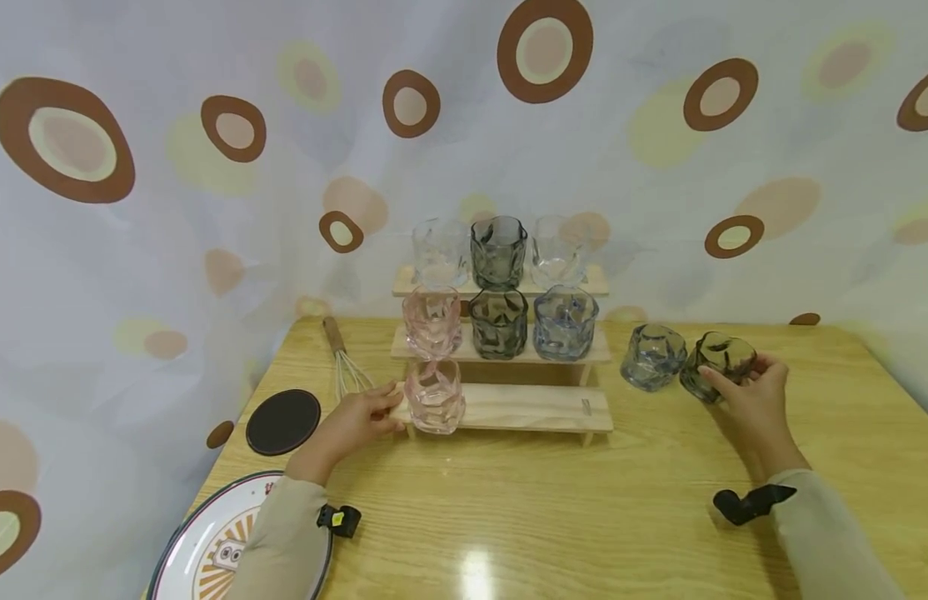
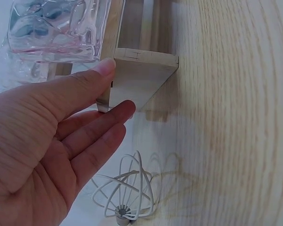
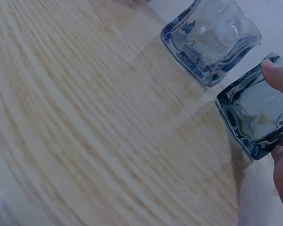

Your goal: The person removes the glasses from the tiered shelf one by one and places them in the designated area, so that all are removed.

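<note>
My left hand (image 1: 365, 417) pinches the left end of the lowest tier of a wooden stepped rack (image 1: 531, 404), thumb and index finger at its edge in the left wrist view. A pink glass (image 1: 436, 400) stands at that end, beside the fingers. My right hand (image 1: 760, 404) grips a dark grey glass (image 1: 722, 362) between thumb and fingers, at the right of the table. In the right wrist view this grey glass (image 3: 257, 110) is near the table surface; whether it touches is unclear. Close to its left stands a blue-grey glass (image 1: 654, 357), not held.
The middle tier bears a pink glass (image 1: 431, 323), a dark glass (image 1: 498, 325) and a blue glass (image 1: 565, 325). Clear glasses (image 1: 439, 250) flank a grey glass (image 1: 498, 252) on top. Leftward lie a whisk (image 1: 342, 358), a black coaster (image 1: 283, 422) and a white plate (image 1: 187, 542).
</note>
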Demonstrator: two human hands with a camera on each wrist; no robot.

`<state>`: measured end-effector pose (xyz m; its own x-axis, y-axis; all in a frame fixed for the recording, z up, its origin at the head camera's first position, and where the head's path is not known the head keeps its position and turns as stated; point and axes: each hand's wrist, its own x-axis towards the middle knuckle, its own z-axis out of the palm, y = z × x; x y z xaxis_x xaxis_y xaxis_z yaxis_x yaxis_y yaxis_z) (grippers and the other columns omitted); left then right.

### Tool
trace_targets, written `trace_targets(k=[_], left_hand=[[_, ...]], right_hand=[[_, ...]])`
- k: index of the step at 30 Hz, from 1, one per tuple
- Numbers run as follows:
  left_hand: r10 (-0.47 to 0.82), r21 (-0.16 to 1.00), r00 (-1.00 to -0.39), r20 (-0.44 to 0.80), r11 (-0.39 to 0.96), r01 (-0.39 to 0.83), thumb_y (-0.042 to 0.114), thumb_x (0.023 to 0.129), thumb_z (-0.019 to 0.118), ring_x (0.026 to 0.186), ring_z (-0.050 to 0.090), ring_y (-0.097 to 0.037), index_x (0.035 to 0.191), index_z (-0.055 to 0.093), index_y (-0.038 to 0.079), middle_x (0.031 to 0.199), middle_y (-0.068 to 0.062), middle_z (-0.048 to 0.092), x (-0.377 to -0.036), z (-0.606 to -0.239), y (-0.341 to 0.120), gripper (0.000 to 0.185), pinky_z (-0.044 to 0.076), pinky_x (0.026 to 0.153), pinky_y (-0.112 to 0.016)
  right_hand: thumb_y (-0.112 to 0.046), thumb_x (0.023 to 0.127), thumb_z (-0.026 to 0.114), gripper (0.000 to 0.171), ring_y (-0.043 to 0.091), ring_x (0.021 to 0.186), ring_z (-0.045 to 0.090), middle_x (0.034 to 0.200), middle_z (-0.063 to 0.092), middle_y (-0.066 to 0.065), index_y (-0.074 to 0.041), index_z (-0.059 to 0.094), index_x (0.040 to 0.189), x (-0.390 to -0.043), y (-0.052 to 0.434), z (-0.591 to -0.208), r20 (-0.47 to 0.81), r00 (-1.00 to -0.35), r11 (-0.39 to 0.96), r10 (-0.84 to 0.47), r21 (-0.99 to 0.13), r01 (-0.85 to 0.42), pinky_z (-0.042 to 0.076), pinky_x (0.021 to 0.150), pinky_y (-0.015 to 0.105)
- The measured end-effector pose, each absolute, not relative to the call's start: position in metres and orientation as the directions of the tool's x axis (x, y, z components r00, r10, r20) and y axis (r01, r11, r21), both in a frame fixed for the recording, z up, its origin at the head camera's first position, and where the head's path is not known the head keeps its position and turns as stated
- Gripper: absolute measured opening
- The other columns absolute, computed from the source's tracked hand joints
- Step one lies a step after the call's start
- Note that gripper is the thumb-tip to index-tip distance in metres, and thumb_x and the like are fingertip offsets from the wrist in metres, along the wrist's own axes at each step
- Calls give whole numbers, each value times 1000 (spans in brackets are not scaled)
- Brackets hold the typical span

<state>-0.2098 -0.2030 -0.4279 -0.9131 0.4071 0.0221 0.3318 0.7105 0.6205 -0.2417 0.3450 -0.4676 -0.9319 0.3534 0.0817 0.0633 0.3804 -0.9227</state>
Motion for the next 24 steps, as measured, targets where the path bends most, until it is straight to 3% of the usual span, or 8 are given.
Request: trace_targets(k=[6,10,13,15,17,24], left_hand=[[412,625,-911,22,706,335,16,87,68,129,39,-41,132,52,-3,144,-22,37,-210,-428,-204,51,44,97,-46],[412,622,-911,20,708,334,16,87,68,129,39,-41,132,52,-3,144,-22,37,-210,-429,-204,51,44,97,-46],[418,619,-908,22,708,341,16,87,68,129,40,-40,132,52,-3,144,-22,37,-211,-430,-204,52,44,97,-45],[422,622,-906,20,704,341,16,88,68,128,41,-40,133,51,-3,145,-22,37,-210,-430,-204,52,46,96,-44],[425,627,-905,16,701,341,16,88,67,126,44,-39,133,50,-3,145,-22,36,-210,-430,-204,52,48,93,-42],[419,631,-908,23,699,338,16,87,68,129,38,-41,132,52,-4,144,-22,37,-210,-429,-205,52,41,100,-47]], right_hand=[[-34,89,65,66,9,87,31,103,29,-5,-9,16,125,-245,347,-466,72,-939,398,337,-915,73,34,69,15],[-37,89,64,79,6,93,31,110,25,-4,-6,10,137,-243,346,-465,55,-937,414,344,-905,99,34,77,18],[-37,90,63,94,20,111,32,126,21,6,-10,-7,147,-240,346,-464,46,-940,395,339,-913,98,34,98,28],[-35,90,62,101,32,126,24,138,13,14,-16,-19,148,-238,347,-463,48,-944,371,326,-925,81,25,110,40],[-34,91,62,103,39,135,13,146,5,20,-19,-24,147,-235,348,-462,56,-948,365,313,-929,66,16,114,49],[-28,92,62,100,35,137,11,148,5,20,-19,-21,148,-228,355,-458,111,-943,376,313,-926,16,8,117,39]])
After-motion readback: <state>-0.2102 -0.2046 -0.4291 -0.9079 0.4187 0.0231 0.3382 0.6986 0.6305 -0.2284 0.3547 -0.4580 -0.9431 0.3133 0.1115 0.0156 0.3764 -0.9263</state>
